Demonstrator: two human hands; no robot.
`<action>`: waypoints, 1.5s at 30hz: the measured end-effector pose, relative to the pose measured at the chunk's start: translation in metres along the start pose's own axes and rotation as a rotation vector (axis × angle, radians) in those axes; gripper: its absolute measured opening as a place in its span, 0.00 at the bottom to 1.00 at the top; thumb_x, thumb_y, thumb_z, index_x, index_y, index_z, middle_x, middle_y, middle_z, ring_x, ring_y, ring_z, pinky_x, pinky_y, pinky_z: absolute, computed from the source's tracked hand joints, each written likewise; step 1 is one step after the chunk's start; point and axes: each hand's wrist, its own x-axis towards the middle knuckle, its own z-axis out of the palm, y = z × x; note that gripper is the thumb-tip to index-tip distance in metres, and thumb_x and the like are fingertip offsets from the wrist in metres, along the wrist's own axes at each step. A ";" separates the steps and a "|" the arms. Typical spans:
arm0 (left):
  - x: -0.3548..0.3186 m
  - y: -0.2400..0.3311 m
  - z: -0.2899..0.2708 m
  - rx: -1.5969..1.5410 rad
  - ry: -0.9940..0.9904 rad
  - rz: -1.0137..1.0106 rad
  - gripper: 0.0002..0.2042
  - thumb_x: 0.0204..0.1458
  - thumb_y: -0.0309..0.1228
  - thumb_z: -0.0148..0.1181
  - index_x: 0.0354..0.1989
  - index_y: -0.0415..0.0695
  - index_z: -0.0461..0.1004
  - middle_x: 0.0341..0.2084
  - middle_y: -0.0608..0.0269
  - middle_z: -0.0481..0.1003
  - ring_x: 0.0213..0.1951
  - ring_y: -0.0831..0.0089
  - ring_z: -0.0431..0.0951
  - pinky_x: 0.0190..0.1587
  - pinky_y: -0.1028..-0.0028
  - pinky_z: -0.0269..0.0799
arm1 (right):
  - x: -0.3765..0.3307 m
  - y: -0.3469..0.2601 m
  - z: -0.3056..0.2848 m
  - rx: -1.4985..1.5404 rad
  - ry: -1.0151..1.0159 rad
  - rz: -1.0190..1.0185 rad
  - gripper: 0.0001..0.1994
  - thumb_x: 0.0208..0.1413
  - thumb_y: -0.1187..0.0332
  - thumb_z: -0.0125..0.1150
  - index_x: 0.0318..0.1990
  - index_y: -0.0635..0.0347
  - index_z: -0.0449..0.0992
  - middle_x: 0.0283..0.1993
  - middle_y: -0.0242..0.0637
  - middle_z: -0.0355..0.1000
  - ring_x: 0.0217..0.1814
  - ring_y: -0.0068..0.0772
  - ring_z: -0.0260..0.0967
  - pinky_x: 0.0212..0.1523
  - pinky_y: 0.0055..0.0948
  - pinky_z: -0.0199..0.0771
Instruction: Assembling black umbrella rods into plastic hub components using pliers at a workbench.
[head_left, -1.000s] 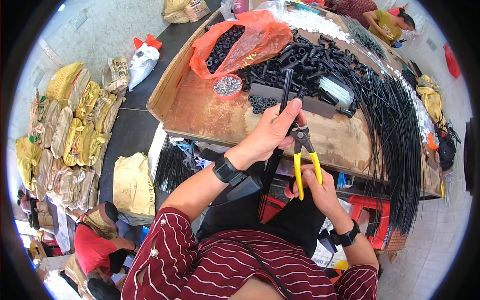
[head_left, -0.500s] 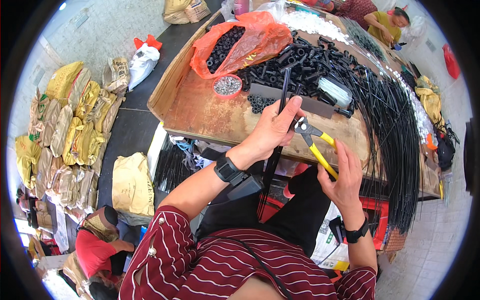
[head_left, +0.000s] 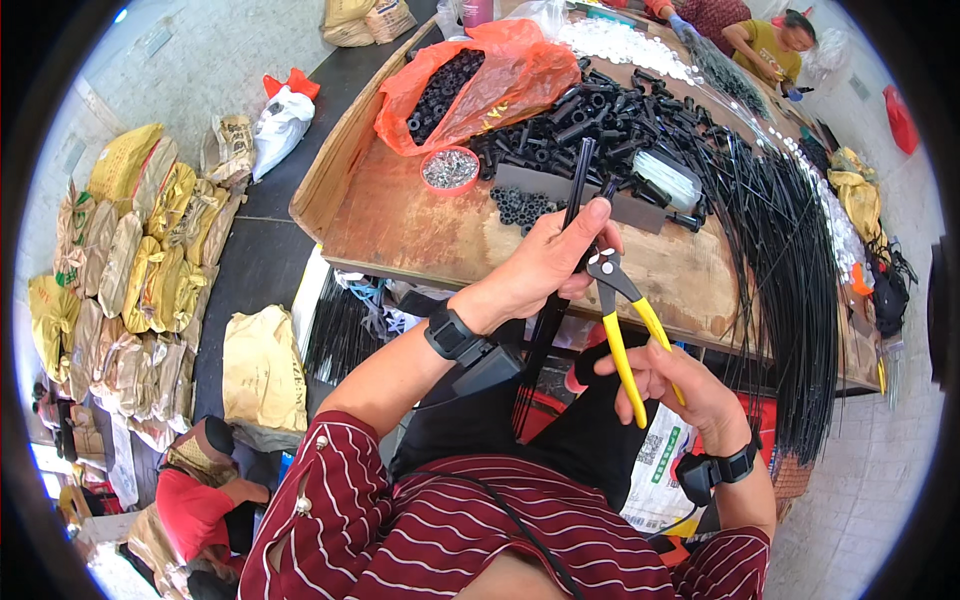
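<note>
My left hand (head_left: 535, 262) is closed round a bundle of long thin black rods (head_left: 537, 362), its thumb pointing up. The rods slant from above the hand down between my knees. My right hand (head_left: 702, 392) holds a pair of pincers (head_left: 619, 350) with yellow handles and a dark head. The handles are spread apart, with my thumb and fingers at the right one. The pincers' jaws sit right against my left fingers near the rods; what lies between the jaws is too small to make out.
On the wooden table (head_left: 385, 215) lie black tubular parts (head_left: 570, 130), an orange bag (head_left: 400, 110), a red bowl of small metal pieces (head_left: 451, 170), a clear box (head_left: 665, 182) and long black rods (head_left: 790, 300). Wrapped packages (head_left: 160, 260) are stacked left. Other people work nearby.
My right hand has moved down and to the right, swinging the pincers' handles downward and changing its hold on them. My left hand stays almost in place with the rods.
</note>
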 end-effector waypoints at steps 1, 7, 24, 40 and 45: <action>-0.001 0.001 -0.001 0.006 -0.018 -0.006 0.26 0.59 0.55 0.43 0.31 0.41 0.71 0.13 0.72 0.63 0.11 0.86 0.56 0.14 0.82 0.48 | 0.000 -0.001 0.001 0.000 -0.001 -0.001 0.28 0.65 0.49 0.37 0.59 0.66 0.65 0.33 0.43 0.75 0.32 0.29 0.74 0.29 0.22 0.70; -0.002 0.001 -0.003 0.049 -0.062 -0.011 0.29 0.60 0.58 0.38 0.35 0.40 0.70 0.17 0.70 0.66 0.12 0.86 0.56 0.15 0.82 0.48 | 0.000 -0.003 0.000 0.060 -0.029 -0.058 0.30 0.66 0.48 0.34 0.66 0.61 0.53 0.43 0.55 0.74 0.39 0.42 0.76 0.32 0.27 0.75; -0.008 0.005 -0.004 -0.016 -0.036 -0.018 0.27 0.59 0.56 0.42 0.29 0.42 0.72 0.12 0.72 0.64 0.11 0.86 0.57 0.14 0.83 0.47 | 0.011 0.015 0.034 0.243 0.000 -0.141 0.28 0.66 0.49 0.34 0.56 0.67 0.62 0.23 0.37 0.66 0.21 0.28 0.64 0.24 0.25 0.66; -0.046 0.007 -0.077 -0.129 0.463 0.144 0.23 0.57 0.56 0.47 0.29 0.45 0.65 0.19 0.67 0.63 0.13 0.83 0.57 0.15 0.81 0.51 | 0.108 -0.045 0.012 -0.344 0.525 -0.358 0.07 0.54 0.71 0.57 0.37 0.64 0.70 0.28 0.31 0.70 0.29 0.20 0.67 0.32 0.24 0.69; -0.044 0.003 -0.093 -0.119 0.539 0.156 0.23 0.58 0.56 0.47 0.28 0.46 0.63 0.19 0.67 0.62 0.13 0.82 0.56 0.15 0.80 0.50 | 0.195 -0.085 0.011 -1.162 0.742 -0.511 0.09 0.48 0.68 0.62 0.36 0.63 0.73 0.30 0.42 0.74 0.29 0.38 0.72 0.34 0.33 0.71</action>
